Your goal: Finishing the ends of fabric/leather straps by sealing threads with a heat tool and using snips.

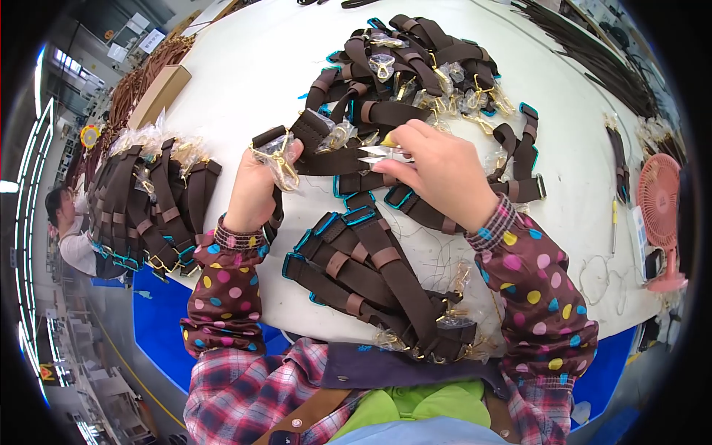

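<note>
My left hand [252, 194] is closed on a dark brown webbing strap [331, 162], its stitched end sticking up beside the fingers. A gold metal clasp in clear plastic [279, 162] hangs at that hand. In my right hand [443, 169] is a pair of thread snips [380, 153], with silver blades and a bit of yellow showing at the fingers. The blades point left and lie over the strap; whether they touch it I cannot tell. Nearer to me lies a fanned bundle of brown straps [386, 259] with blue-wrapped buckles.
A heap of finished-looking straps [415, 67] lies at the far middle of the white table [237, 67]. Another strap pile [122, 193] hangs at the left edge, near a cardboard box [159, 96]. At right stand a pink fan [658, 196] and a yellow-handled tool [614, 222]. Another person [74, 230] sits far left.
</note>
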`<state>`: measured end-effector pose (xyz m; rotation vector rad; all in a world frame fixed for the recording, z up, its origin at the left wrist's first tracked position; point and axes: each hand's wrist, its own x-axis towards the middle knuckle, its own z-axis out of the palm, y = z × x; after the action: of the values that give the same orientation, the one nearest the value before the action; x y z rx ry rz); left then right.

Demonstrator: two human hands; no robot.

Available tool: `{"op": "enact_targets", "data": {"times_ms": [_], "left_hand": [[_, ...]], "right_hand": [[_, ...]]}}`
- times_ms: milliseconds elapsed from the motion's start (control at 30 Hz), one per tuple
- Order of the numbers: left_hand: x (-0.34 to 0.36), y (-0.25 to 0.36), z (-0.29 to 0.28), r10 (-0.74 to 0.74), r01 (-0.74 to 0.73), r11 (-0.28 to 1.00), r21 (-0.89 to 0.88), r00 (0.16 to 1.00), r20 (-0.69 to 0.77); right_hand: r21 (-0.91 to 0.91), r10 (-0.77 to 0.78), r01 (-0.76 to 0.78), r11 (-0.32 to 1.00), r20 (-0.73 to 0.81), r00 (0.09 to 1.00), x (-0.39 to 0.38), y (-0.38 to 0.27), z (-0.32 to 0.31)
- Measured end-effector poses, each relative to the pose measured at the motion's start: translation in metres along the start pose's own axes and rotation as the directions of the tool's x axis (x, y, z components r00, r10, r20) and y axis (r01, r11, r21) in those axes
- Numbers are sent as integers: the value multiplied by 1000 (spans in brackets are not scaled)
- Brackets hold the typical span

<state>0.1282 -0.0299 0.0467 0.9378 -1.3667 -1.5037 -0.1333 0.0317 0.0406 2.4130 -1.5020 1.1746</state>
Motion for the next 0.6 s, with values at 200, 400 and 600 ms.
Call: {"op": "enact_targets", "data": {"times_ms": [200,400,600], "left_hand": [[-4,2,10,27,-29,996,89,999,32],[-4,2,7,37,-40,997,63,999,39],[-5,3,7,69,-69,998,-8,997,26]], "right_hand": [[4,-11,11,1000,85,996,14,-16,15],[-12,-40,41,999,92,995,19,-22,21],[0,22,-22,1000,60,998,14,-18,16]]}}
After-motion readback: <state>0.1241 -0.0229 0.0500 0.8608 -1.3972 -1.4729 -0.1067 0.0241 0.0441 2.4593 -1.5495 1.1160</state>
